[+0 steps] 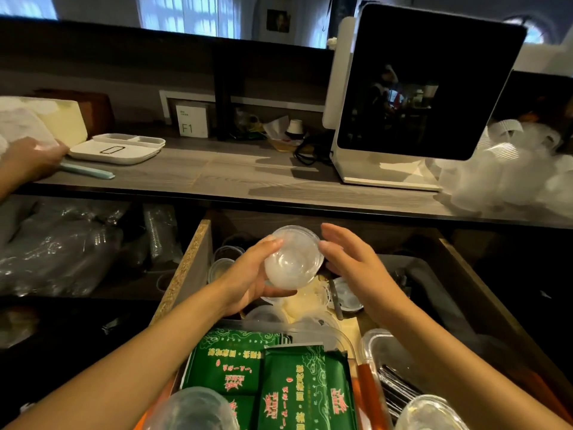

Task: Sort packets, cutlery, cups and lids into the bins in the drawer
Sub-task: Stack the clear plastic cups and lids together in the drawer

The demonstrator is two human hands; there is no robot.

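Grey wooden counter [235, 172] carries a dark screen on a white stand [418, 88] and a white tray [114, 148]. Below it, the open drawer [186, 268] holds green packets [297, 386] in a clear bin. Above the drawer, the left hand [248, 274] grasps a clear plastic cup [293, 259]; the right hand [356, 262] is relaxed with straight fingers, just beside the cup.

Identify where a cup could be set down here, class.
Free: the bare counter between the white tray and the screen stand. Crowded: the drawer, packed with green packets, cups and lids; the counter's right end under plastic bags.
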